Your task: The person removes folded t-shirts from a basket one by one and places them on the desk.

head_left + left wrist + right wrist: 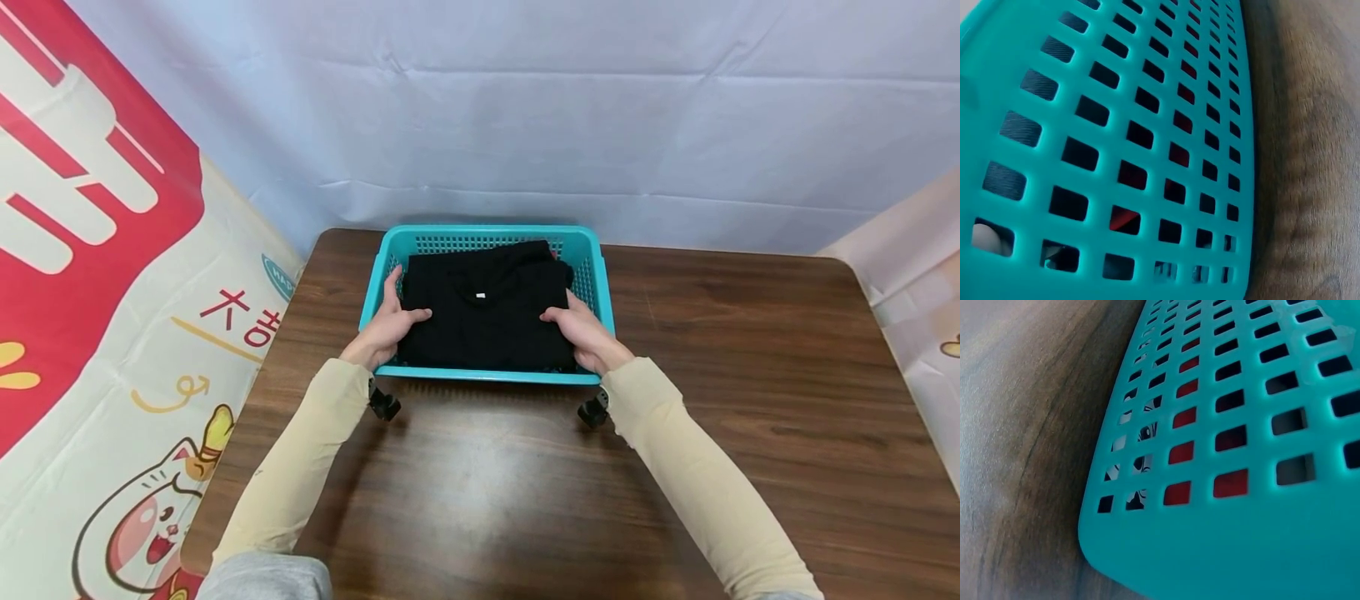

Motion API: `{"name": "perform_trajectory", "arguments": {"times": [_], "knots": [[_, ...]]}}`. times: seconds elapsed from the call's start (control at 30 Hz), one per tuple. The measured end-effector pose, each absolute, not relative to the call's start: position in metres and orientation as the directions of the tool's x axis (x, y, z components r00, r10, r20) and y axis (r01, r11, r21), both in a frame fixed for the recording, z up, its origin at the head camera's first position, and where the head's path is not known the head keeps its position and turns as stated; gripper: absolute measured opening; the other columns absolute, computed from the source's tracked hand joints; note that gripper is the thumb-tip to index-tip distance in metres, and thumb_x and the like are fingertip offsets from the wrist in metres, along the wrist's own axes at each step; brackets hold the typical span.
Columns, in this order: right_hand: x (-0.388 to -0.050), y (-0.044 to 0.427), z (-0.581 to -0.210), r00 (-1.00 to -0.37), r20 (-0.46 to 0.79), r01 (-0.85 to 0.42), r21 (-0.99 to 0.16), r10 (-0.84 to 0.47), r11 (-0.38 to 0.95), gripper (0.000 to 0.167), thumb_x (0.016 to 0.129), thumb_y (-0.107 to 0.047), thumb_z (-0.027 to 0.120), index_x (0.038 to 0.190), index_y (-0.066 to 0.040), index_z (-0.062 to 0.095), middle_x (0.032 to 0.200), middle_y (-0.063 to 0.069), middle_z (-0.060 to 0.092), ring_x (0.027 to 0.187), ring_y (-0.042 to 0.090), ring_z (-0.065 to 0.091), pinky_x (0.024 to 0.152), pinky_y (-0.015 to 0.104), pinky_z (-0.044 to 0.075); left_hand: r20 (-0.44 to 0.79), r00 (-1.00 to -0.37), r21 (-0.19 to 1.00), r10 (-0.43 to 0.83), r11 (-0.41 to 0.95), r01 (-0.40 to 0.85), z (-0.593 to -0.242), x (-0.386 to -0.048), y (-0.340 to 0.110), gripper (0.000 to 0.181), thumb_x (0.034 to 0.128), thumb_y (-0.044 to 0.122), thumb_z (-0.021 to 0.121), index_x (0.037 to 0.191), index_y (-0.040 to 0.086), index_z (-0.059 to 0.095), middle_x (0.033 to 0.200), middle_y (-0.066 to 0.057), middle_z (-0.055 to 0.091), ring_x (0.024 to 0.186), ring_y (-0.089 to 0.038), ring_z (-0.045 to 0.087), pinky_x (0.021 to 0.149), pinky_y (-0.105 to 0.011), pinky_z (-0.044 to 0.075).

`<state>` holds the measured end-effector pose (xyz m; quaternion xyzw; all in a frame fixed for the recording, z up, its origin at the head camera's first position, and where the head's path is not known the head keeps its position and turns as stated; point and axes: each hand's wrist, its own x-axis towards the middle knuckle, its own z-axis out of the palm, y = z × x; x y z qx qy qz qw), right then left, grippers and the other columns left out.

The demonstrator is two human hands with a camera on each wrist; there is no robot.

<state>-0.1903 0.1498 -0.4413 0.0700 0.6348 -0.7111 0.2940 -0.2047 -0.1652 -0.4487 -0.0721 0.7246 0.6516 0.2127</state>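
A folded black shirt (487, 329) with a small white neck label lies in a turquoise plastic basket (480, 376). My left hand (384, 327) grips the shirt's left side, its thumb on top of the cloth and one finger stretched along the edge. On the opposite side my right hand (588, 331) holds the shirt, thumb on top, with the other fingers mostly hidden. Through the holes of the basket wall (1147, 144), dark cloth and bits of red show in the left wrist view. Red cloth (1179, 454) and a black-and-white patterned piece (1142, 464) show in the right wrist view.
The basket stands at the back of a brown wooden table (750, 400), near a pale hanging cloth (525, 125). A printed red and white sheet (172, 292) hangs along the left. Small black cameras sit at both wrists.
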Motion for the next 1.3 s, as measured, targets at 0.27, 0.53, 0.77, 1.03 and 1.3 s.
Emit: {"name": "perform_trajectory", "arguments": {"times": [0.27, 0.53, 0.77, 1.03, 1.3], "knots": [[-0.1894, 0.1492, -0.4408, -0.827, -0.468, 0.504, -0.863, -0.311, -0.039, 0.069, 0.099, -0.01, 0.041, 0.155, -0.034, 0.009, 0.145, 0.012, 0.042, 0.089, 0.015, 0.066, 0.072, 0.031, 0.057, -0.352, -0.899, 0.933, 0.261, 0.177, -0.314, -0.4483, -0.2022, -0.1661, 0.051, 0.1002, 0.006, 0.045, 0.147, 0.026, 0.039, 0.159, -0.001, 0.019, 0.137, -0.031, 0.038, 0.108, -0.05, 0.037], [-0.1888, 0.1492, -0.4392, -0.836, -0.445, 0.48, -0.877, -0.321, -0.036, 0.071, 0.098, -0.009, 0.042, 0.154, -0.038, 0.01, 0.146, 0.012, 0.041, 0.093, 0.015, 0.065, 0.074, 0.032, 0.057, -0.394, -0.873, 0.915, 0.286, 0.207, -0.345, -0.447, -0.2012, -0.1663, 0.055, 0.0999, 0.006, 0.044, 0.151, 0.027, 0.034, 0.162, -0.003, 0.01, 0.146, -0.028, 0.022, 0.116, -0.049, 0.028], [-0.1879, 0.1498, -0.4383, -0.837, -0.438, 0.476, -0.878, -0.329, -0.042, 0.072, 0.098, -0.009, 0.043, 0.153, -0.041, 0.01, 0.149, 0.009, 0.039, 0.098, 0.017, 0.064, 0.076, 0.032, 0.056, -0.383, -0.875, 0.917, 0.296, 0.236, -0.321, -0.4469, -0.2017, -0.165, 0.059, 0.0991, 0.004, 0.044, 0.152, 0.028, 0.031, 0.163, -0.001, 0.009, 0.148, -0.024, 0.017, 0.118, -0.049, 0.025], [-0.1888, 0.1501, -0.4388, -0.833, -0.42, 0.466, -0.884, -0.361, -0.046, 0.073, 0.098, -0.009, 0.043, 0.153, -0.043, 0.009, 0.152, 0.008, 0.037, 0.1, 0.017, 0.063, 0.077, 0.032, 0.056, -0.333, -0.88, 0.931, 0.338, 0.266, -0.25, -0.443, -0.2002, -0.1641, 0.063, 0.0981, 0.004, 0.047, 0.152, 0.031, 0.029, 0.163, 0.008, 0.004, 0.151, -0.018, -0.001, 0.121, -0.05, 0.014], [-0.1865, 0.152, -0.4377, -0.839, -0.393, 0.451, -0.89, -0.376, -0.075, 0.072, 0.098, -0.008, 0.044, 0.153, -0.043, 0.011, 0.154, 0.005, 0.033, 0.109, 0.019, 0.058, 0.082, 0.033, 0.054, -0.299, -0.885, 0.949, 0.356, 0.209, -0.237, -0.442, -0.1993, -0.1641, 0.063, 0.098, 0.006, 0.05, 0.151, 0.034, 0.03, 0.163, 0.009, 0.004, 0.151, -0.019, -0.003, 0.121, -0.051, 0.013]]}}
